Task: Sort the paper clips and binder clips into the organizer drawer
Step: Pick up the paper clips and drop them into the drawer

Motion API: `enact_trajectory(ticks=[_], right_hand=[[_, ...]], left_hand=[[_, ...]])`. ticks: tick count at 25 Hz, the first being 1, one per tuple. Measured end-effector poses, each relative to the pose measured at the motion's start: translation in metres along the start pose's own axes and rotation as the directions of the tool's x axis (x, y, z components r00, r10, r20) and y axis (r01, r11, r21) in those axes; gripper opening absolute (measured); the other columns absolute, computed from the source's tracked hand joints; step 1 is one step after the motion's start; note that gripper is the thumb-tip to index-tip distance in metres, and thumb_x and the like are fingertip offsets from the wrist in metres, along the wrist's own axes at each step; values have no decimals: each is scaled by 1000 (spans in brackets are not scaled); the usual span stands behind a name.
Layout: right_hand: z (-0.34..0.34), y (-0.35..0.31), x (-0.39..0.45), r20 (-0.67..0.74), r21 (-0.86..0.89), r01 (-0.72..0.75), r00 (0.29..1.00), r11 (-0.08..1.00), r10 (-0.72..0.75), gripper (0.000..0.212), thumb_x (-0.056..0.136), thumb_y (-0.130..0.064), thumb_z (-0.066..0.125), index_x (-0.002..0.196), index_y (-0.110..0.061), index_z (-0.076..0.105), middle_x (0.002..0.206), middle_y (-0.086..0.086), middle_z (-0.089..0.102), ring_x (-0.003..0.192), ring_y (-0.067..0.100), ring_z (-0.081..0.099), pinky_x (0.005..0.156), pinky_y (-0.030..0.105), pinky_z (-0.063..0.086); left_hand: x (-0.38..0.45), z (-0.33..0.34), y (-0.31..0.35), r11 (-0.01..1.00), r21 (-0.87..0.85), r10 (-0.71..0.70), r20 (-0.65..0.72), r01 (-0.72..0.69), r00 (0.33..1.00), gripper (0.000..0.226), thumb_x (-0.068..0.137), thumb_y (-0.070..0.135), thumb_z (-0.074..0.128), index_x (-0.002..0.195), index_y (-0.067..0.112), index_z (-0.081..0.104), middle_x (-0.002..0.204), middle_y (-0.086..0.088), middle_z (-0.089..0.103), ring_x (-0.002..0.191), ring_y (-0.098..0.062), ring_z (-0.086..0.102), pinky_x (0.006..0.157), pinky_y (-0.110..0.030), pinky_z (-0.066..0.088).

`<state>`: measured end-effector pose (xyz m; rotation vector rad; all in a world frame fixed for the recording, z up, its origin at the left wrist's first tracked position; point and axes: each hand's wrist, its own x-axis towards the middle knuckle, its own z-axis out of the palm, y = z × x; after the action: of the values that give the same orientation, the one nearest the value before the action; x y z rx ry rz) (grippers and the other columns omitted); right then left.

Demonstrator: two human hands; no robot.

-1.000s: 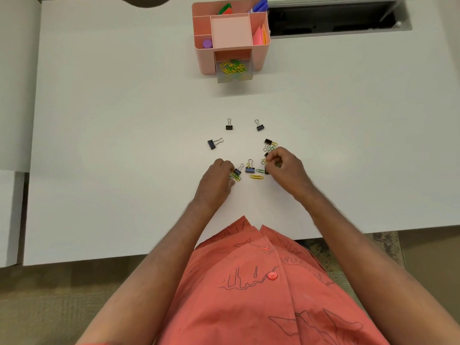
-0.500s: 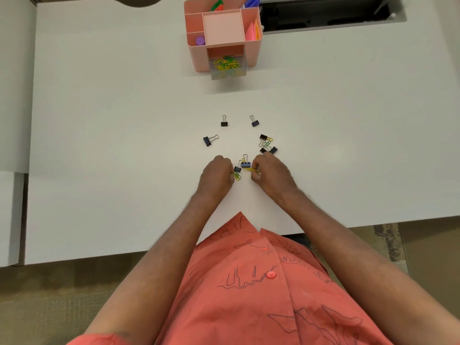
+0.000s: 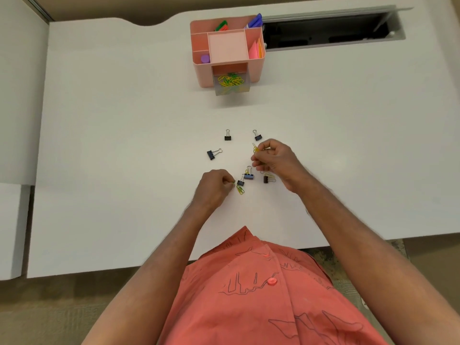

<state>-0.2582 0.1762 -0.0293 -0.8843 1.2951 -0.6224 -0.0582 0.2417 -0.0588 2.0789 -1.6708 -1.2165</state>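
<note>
The right hand [image 3: 275, 160] is covering part of the yellow paper clips [image 3: 255, 148] in its grip, so their count is staying unclear. The left hand [image 3: 214, 189] is hiding most of whatever it is pinching; only a green tip is showing. Near the left hand, the green paper clips [image 3: 240, 190] are overlapping too tightly to count. Far beyond the left hand, the heap in the organizer drawer [image 3: 231, 83] is blurring into one tangle. The worktop [image 3: 124, 120] is running off at both side edges, and both forearms are being cut off at the bottom edge.

Left hand [image 3: 214, 188] pinched low — right hand [image 3: 273, 159] pinched, raised
</note>
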Motion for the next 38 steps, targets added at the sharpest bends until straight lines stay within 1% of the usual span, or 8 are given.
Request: enact_trajectory(ticks=[6, 11, 14, 18, 23, 30, 34, 38], right_hand=[[13, -101, 73, -57, -407, 266, 947, 874, -315, 9, 91, -8, 68, 96, -15, 65, 92, 14, 75, 86, 29, 75, 79, 40, 63], [34, -153, 136, 127, -897, 326, 838, 300, -531, 14, 93, -8, 58, 104, -12, 66, 105, 10, 71, 94, 29, 65, 81, 43, 56], [39, -156, 151, 191, -941, 297, 861, 161, -472, 20, 92, -2, 50, 104, -8, 65, 108, 16, 69, 94, 35, 63, 81, 47, 56], [29, -150, 156, 172, -884, 362, 840, 295, -514, 19, 95, -2, 52, 106, -9, 66, 109, 12, 70, 98, 29, 65, 82, 41, 57], [16, -143, 147, 71, -727, 436, 816, 530, -573, 20, 98, -3, 50, 111, -8, 64, 113, 2, 69, 108, 12, 63, 85, 14, 55], [3, -88, 90, -173, -533, 399, 812, 746, -558, 18, 90, -2, 53, 93, -13, 68, 86, -1, 73, 82, 13, 72, 78, 31, 60], [0, -30, 42, -135, -569, 291, 889, 769, -437, 17, 94, -8, 61, 94, -23, 67, 94, -13, 71, 85, 3, 69, 75, 16, 56], [-8, 18, 1, -141, -680, 183, 918, 710, -371, 15, 95, -11, 61, 98, -25, 65, 102, -13, 65, 84, 7, 63, 75, 28, 56]], left_hand=[[40, -67, 29, 976, -199, 36, -244, -86, 969, 10, 85, 17, 73, 82, 25, 72, 72, 16, 67, 68, -8, 66, 68, -25, 53], [92, -124, 68, 967, -121, 152, -425, -223, 892, 5, 88, 19, 70, 90, 23, 72, 87, 13, 70, 68, 0, 60, 70, -20, 51], [124, -141, 84, 974, -31, 189, -426, -223, 885, 8, 90, 21, 66, 95, 25, 71, 96, 12, 70, 78, -7, 62, 71, -27, 53], [161, -141, 96, 978, 168, 187, -418, -126, 889, 14, 91, 24, 62, 100, 29, 71, 102, 10, 72, 93, -16, 66, 73, -33, 53], [186, -127, 103, 935, 341, 231, -385, -94, 893, 23, 94, 28, 59, 113, 31, 71, 110, 6, 73, 100, -21, 67, 76, -33, 51], [131, -90, 74, 946, 189, 321, -415, -264, 852, 14, 93, 31, 59, 105, 32, 66, 106, 14, 68, 94, -11, 64, 72, -28, 45], [70, -45, 37, 957, 120, 285, -236, -263, 929, 12, 93, 33, 63, 105, 34, 66, 102, 16, 68, 79, -2, 56, 78, -31, 51], [12, -4, 5, 972, 131, 214, -150, -195, 965, 14, 93, 38, 65, 105, 32, 62, 97, 15, 62, 79, -3, 53, 71, -29, 50]])
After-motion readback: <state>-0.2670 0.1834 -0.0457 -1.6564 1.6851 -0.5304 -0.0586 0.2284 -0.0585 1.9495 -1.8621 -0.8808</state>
